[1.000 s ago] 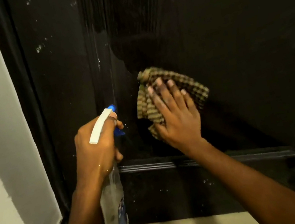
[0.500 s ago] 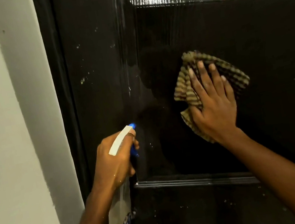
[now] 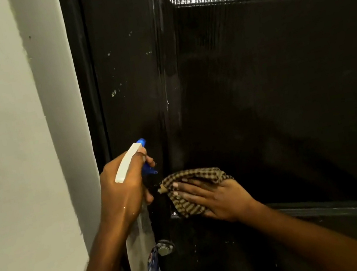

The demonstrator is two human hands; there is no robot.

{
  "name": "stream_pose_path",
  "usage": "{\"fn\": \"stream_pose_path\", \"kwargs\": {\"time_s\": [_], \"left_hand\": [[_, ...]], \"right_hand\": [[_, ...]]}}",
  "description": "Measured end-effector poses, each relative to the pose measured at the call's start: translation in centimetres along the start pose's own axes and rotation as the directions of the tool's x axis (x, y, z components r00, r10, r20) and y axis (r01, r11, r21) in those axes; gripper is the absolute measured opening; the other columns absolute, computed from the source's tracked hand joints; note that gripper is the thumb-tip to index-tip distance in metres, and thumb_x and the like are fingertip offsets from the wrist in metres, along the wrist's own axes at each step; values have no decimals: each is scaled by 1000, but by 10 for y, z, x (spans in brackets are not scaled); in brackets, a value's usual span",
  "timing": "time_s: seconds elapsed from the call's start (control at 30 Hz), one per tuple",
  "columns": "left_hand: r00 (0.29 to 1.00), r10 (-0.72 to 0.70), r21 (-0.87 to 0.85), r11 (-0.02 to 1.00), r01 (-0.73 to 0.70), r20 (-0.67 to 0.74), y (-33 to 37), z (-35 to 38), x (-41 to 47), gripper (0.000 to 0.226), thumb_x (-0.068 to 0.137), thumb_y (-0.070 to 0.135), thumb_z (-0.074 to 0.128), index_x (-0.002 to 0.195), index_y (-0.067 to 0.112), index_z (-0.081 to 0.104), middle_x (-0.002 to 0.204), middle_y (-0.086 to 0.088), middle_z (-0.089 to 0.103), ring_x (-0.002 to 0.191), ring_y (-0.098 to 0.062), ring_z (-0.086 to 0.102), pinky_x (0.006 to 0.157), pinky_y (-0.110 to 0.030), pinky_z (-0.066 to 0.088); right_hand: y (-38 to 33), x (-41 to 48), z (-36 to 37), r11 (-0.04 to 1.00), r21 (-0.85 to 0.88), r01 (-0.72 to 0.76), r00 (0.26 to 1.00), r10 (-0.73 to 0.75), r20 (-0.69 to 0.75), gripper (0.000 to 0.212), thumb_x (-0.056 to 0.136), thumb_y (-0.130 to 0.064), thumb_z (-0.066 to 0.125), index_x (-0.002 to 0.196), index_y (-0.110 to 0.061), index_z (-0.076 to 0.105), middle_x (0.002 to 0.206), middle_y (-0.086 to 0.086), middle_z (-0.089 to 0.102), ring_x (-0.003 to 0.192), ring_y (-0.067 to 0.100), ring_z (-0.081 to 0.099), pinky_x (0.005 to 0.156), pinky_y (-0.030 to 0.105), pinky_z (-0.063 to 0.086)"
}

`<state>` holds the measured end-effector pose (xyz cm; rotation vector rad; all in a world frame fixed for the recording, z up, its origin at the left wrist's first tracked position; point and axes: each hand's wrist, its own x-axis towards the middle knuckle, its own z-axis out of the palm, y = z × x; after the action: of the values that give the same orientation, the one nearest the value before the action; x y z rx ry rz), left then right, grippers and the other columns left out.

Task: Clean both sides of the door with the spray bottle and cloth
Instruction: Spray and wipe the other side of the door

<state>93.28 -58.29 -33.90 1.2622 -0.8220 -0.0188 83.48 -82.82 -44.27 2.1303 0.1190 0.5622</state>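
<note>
Wiping the dark door (image 3: pixel 284 92) low in the frame

The right hand (image 3: pixel 217 197) presses the checked cloth (image 3: pixel 189 188) flat-fingered at lower centre; the left hand (image 3: pixel 122 190) grips the spray bottle (image 3: pixel 143 237) beside it. A squeeze now could wet the right hand's fingers.

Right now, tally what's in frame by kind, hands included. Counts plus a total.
Hands: 2 (left hand grips the bottle, right hand presses the cloth flat to the door)
spray bottle: 1
cloth, checked: 1
door, dark: 1
round metal fitting low on the door: 1
Total: 6
</note>
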Motion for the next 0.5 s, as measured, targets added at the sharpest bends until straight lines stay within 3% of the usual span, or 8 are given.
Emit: {"fn": "stream_pose_path", "kwargs": {"time_s": [0.07,0.13,0.17,0.23,0.33,0.5], "left_hand": [[1000,-2,27,1000,2,-2,-1,-1,-1,33,94,37,48,87,11,67,78,-4,71,40,-24,55,36,-23,45],[1000,0,73,997,0,-2,-1,-1,-1,31,100,31,47,85,12,68,79,-5,71,42,-28,56,37,-26,46],[1000,-2,85,996,2,1,-2,-2,-1,31,101,30,47,85,13,68,80,-4,71,42,-29,57,38,-27,46],[1000,-11,94,995,11,0,-3,-2,1,31,102,30,48,85,14,68,80,-2,72,41,-29,56,39,-28,46],[1000,-14,99,995,14,-5,-3,-2,4,29,101,30,49,88,14,68,80,-2,71,40,-23,55,39,-26,46],[1000,-3,119,993,5,-14,0,0,5,28,101,32,49,85,17,67,77,-2,69,41,-23,56,40,-28,47]], "right_hand": [[7,-8,-4,997,61,43,999,-44,6,66,95,-51,41,157,-30,32,166,-7,22,150,11,26,117,33,28],[30,0,-20,993,115,17,998,-10,-64,60,95,-48,41,153,-32,42,162,-8,33,148,7,28,112,26,25],[47,9,-30,991,128,-34,992,49,-114,58,96,-47,41,152,-33,44,161,-8,35,148,8,28,107,26,32],[85,34,-55,980,109,-169,968,186,-170,57,100,-48,41,154,-32,39,164,-7,30,151,12,26,106,32,36],[110,63,-81,941,11,-339,921,335,-198,58,104,-52,32,158,-30,31,167,-5,23,154,16,19,120,35,18],[74,59,-61,949,1,-316,925,308,-224,60,103,-50,37,156,-25,36,165,0,28,153,21,23,120,39,16]]}}
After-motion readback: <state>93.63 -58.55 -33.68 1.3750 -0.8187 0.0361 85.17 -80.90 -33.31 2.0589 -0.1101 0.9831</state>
